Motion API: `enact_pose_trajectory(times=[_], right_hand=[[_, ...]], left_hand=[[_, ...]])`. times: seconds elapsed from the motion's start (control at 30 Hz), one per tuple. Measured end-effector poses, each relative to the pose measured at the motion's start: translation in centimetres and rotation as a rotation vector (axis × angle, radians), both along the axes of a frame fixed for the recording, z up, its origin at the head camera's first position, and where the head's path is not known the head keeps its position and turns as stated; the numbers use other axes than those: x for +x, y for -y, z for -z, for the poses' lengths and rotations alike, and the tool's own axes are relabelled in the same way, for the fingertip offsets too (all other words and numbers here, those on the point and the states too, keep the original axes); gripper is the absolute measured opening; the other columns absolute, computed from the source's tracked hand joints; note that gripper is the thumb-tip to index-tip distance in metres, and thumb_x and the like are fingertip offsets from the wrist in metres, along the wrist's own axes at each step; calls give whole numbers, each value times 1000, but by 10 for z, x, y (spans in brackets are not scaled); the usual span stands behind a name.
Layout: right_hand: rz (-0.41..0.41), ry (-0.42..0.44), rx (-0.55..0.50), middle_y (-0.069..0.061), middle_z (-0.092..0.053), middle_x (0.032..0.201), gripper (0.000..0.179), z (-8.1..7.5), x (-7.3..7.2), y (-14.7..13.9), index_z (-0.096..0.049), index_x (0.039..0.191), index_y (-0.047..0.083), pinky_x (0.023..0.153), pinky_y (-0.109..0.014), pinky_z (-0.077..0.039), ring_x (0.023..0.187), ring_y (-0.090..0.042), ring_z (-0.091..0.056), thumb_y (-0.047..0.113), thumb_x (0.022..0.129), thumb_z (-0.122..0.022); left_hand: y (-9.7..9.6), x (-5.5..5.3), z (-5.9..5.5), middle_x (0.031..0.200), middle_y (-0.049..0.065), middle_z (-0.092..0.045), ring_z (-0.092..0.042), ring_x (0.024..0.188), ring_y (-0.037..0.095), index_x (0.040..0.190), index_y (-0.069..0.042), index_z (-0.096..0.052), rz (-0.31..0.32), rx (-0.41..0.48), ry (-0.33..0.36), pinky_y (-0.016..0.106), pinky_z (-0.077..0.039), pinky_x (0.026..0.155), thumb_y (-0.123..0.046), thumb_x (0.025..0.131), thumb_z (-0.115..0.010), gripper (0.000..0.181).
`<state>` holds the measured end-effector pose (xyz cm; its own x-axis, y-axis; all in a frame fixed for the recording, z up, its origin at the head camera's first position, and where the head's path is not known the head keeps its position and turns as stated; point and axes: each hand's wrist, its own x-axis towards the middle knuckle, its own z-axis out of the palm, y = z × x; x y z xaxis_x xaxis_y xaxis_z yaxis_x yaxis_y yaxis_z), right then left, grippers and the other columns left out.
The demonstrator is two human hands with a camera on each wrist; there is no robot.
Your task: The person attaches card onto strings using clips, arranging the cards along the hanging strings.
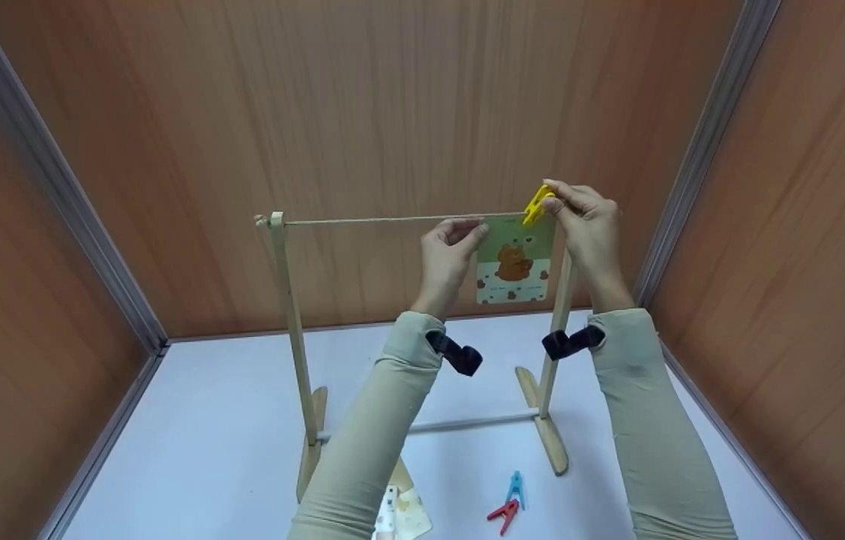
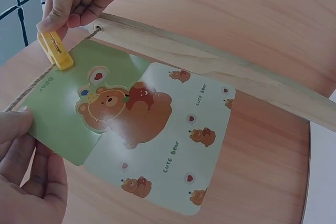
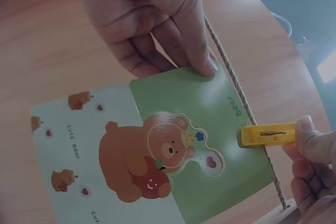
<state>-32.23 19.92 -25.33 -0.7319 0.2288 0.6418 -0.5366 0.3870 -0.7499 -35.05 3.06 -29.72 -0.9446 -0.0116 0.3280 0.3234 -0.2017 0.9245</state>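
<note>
One wooden post: upright at the far left (image 1: 291, 315); the near end of its foot (image 1: 308, 469) meets the left sleeve (image 1: 362, 450), so any hidden part cannot be told.
Cord: a thin twisted line (image 1: 377, 220) running right from the post's top; its right end, masked in the head view, enters a hole in the right post in the left wrist view.
Low white rail: between the posts (image 1: 474, 424), its left stretch mostly behind the sleeve.
Papers on the tabletop (image 1: 205, 450): a pale patterned sheet (image 1: 415, 514) and a white strip (image 1: 386, 510), partly covered by the sleeve; the strip is cut off by the lower edge.
Left hand (image 1: 446, 259): pinches the bear card's corner, thumb in front, fingers partly hidden behind.
Bear card (image 1: 513, 262): green above, pale below, its top edge along the cord; some lettering is covered.
Loose clothespins: red (image 1: 504, 516) and blue (image 1: 516, 487), near the bottom, apparently touching.
Yellow clothespin (image 1: 537, 206): overlaps the card's top edge and cord; its grip is unclear.
Right post (image 1: 563, 300): top masked by hand and card.
Right hand (image 1: 593, 232): pinches the yellow clothespin's handle end; some fingers are hidden.
</note>
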Motion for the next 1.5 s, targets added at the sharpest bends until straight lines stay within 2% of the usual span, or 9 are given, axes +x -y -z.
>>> enact_pose_trajectory(times=[0.47,0.63,0.7,0.77,0.87,0.97,1.07,1.2,1.5], right_hand=[[26,38,117,-16,-66,114,34,4,2,1,-65,121,4,76,-6,-45,97,-14,-57,14,88,-63],[34,47,166,-18,-65,116,36,2,2,1,-64,122,3,96,-28,-48,102,-22,-59,13,88,-63],[27,47,179,-20,-65,116,36,2,2,0,-64,122,2,112,-42,-35,104,-25,-59,13,88,-63],[16,46,190,-22,-64,116,36,2,3,0,-63,122,1,119,-48,-18,106,-30,-59,12,88,-63],[11,57,212,-22,-63,117,37,2,4,-1,-62,124,1,119,-51,-13,108,-32,-59,12,89,-63],[12,76,240,-21,-62,119,38,1,5,-2,-60,126,1,111,-46,-36,107,-29,-59,13,90,-61],[18,97,263,-19,-61,121,39,1,6,-3,-58,129,3,91,-28,-51,102,-23,-57,14,92,-60],[18,109,260,-17,-61,123,41,1,6,-4,-56,132,5,81,-11,-47,99,-18,-55,15,92,-60],[-7,71,211,-17,-62,121,39,4,3,-3,-57,131,5,80,-6,-44,98,-14,-54,13,93,-61]], left_hand=[[-1,0,4,110,16,-69,-65,99,17,108,3,-66,6,-17,3,26,-52,89,-9,90,-66,22],[-2,0,4,107,15,-69,-65,96,14,106,4,-66,20,12,-7,26,-52,88,-8,90,-66,20],[-3,0,4,105,14,-69,-65,95,13,105,4,-66,25,31,-17,25,-52,87,-7,89,-67,19],[-3,1,4,103,12,-68,-64,95,13,104,4,-66,30,40,-24,25,-52,87,-6,89,-66,18],[-4,1,4,102,11,-69,-65,95,13,104,2,-66,19,24,-18,25,-52,85,-7,89,-67,17],[-3,1,4,104,11,-69,-65,97,15,104,1,-66,12,10,-7,25,-52,86,-8,90,-67,17],[-3,0,5,107,13,-68,-65,100,16,105,2,-66,9,2,-4,26,-52,88,-9,90,-67,19],[-1,-2,6,110,14,-68,-64,103,17,108,2,-66,11,-14,-13,26,-52,90,-10,91,-66,22],[8,-1,9,114,14,-67,-63,104,16,115,2,-65,40,-83,-83,27,-50,92,-10,96,-57,24]])
